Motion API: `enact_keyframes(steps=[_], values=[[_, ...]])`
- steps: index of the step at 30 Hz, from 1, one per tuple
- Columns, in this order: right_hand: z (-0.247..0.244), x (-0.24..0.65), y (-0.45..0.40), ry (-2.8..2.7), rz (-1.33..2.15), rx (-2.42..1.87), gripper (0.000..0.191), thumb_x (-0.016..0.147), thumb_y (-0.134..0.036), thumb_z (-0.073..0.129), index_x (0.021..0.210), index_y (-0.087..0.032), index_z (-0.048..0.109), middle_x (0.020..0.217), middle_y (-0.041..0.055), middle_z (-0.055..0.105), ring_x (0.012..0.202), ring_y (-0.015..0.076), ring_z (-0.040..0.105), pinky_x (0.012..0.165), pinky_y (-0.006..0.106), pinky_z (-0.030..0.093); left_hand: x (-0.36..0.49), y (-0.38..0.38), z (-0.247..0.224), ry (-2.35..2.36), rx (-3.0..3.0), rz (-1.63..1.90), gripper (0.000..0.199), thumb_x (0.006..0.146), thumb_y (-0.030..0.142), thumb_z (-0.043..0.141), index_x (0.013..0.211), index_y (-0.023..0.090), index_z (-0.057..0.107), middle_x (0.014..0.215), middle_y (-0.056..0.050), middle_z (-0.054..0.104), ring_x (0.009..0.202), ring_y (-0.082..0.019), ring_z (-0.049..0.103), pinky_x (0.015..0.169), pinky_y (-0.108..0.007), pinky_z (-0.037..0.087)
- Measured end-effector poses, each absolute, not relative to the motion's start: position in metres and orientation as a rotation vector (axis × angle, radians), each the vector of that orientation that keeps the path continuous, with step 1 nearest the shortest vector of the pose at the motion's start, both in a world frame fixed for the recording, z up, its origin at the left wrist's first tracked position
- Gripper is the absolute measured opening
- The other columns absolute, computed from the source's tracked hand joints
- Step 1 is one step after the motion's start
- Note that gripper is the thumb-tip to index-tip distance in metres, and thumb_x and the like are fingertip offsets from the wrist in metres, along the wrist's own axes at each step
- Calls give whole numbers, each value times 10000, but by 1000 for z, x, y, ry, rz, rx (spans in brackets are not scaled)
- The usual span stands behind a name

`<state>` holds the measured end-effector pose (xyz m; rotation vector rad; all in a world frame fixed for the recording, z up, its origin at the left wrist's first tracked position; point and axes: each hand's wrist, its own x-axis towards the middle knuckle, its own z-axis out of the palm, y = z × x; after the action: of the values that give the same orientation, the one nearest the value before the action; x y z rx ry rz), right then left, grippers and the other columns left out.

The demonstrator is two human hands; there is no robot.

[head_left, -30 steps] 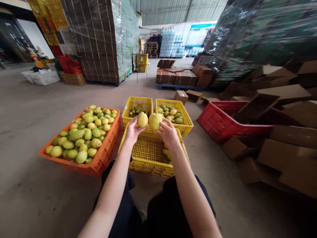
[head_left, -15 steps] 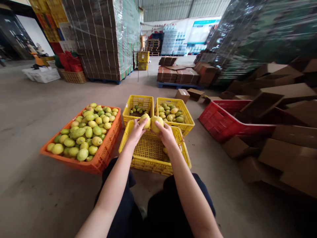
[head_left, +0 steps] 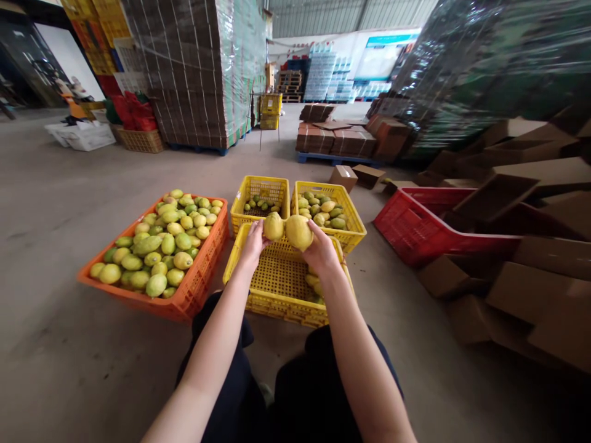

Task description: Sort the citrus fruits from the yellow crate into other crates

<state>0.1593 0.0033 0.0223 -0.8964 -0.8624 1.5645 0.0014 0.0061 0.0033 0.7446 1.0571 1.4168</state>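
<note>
My left hand (head_left: 253, 246) is closed on a yellow lemon (head_left: 274, 226), and my right hand (head_left: 322, 248) grips a larger, rounder lemon (head_left: 299, 232). Both fruits are held side by side above a shallow yellow crate (head_left: 281, 301). Several lemons (head_left: 314, 285) lie at that crate's right end, partly hidden by my right forearm. To the left, an orange crate (head_left: 203, 277) is heaped with green and yellow lemons (head_left: 161, 246). Behind my hands stand two yellow crates: the left one (head_left: 240, 203) has a few small green fruits, the right one (head_left: 355, 231) more green-yellow fruits.
A red crate (head_left: 406, 227) with cardboard in it stands on the right, beside a pile of open cardboard boxes (head_left: 530, 289). Farther back are a blue pallet of flattened cartons (head_left: 337, 141) and tall wrapped stacks (head_left: 184, 67) on pallets.
Both lemons have been turned in my fingers, and my thumbs no longer lie across their near faces. The view has shifted slightly.
</note>
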Motion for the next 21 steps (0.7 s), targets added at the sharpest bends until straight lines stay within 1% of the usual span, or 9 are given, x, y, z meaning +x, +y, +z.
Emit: enact_keyframes(steps=[4,7,9,12,14,16,18,21], values=[[18,154,8,-830,1598,-873,317,747,-492,620,897,-213,626,864,79,740,984,298,690,709,411,612,4,4,5,1087,712,1406,363,901,542,538,1035,214,619,1115,-98,691,1040,-243,666,755,-317,564],[18,151,7,-784,1621,-872,302,762,-484,617,904,-218,631,883,71,743,983,285,691,720,409,610,7,2,9,1095,691,1406,390,892,549,544,1072,214,629,1157,-109,674,1098,-251,638,772,-343,581],[19,150,5,-780,1617,-863,316,770,-498,627,920,-220,645,886,59,746,935,268,700,686,381,607,9,1,12,1070,675,1381,411,896,559,530,1062,199,636,1117,-118,682,1079,-252,643,791,-372,591],[20,150,1,-827,1589,-885,321,734,-473,699,920,-213,671,846,44,746,799,232,701,590,318,581,11,0,14,976,720,1333,431,889,575,529,1006,178,649,1007,-113,697,985,-244,672,804,-404,601],[20,149,-1,-845,1576,-914,314,704,-438,743,904,-203,684,800,33,739,697,198,677,532,282,548,13,-1,15,925,799,1327,376,851,545,610,965,189,650,966,-89,698,935,-231,680,810,-405,603],[19,149,-1,-848,1584,-945,317,699,-441,752,888,-195,689,760,27,727,633,177,650,504,270,527,14,-3,15,922,849,1329,327,795,494,701,940,205,648,958,-69,699,914,-221,681,816,-403,600],[19,148,0,-843,1590,-964,326,707,-468,740,877,-195,686,756,31,724,658,187,662,534,283,544,15,-4,14,963,844,1332,326,778,478,723,944,207,649,980,-69,703,935,-223,677,832,-407,591],[20,147,1,-815,1581,-942,326,711,-481,731,874,-203,679,829,46,744,846,235,704,681,321,595,13,-4,12,1059,874,1353,349,834,515,637,930,181,667,1027,-89,709,1041,-233,653,911,-393,546]])
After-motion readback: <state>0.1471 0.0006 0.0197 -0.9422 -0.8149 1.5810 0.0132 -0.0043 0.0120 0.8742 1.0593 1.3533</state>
